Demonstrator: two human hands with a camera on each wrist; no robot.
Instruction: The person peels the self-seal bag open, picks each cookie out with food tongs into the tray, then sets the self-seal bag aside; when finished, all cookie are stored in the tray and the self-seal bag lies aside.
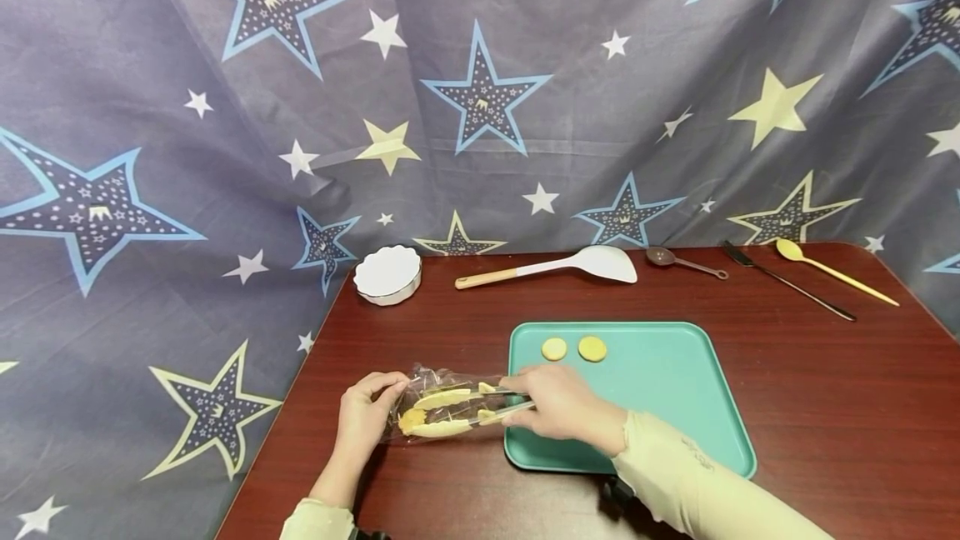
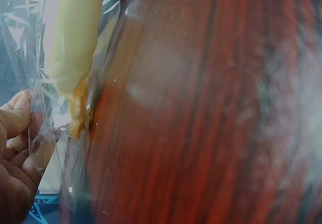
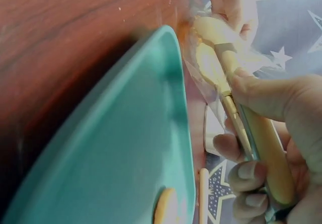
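My left hand [image 1: 363,415] pinches the edge of a clear plastic bag [image 1: 431,378] at the left of the table. My right hand [image 1: 561,403] grips a pair of tongs [image 1: 441,428] with pale yellow tips, and the tips reach into the bag. At their ends is an orange-yellow piece of food [image 1: 411,420], which in the left wrist view shows against one tip through the plastic. Whether the tips squeeze it is unclear. Below my right forearm lies a teal tray [image 1: 667,398], bearing two round yellow biscuits, one paler [image 1: 554,348] and one deeper yellow [image 1: 592,348].
A white fluted dish [image 1: 387,275] stands at the back left. Along the back edge lie a white spatula [image 1: 600,263] with a wooden handle, a brown measuring spoon [image 1: 662,257], a dark slim knife [image 1: 787,282] and a yellow spoon [image 1: 790,250]. A starry curtain hangs behind.
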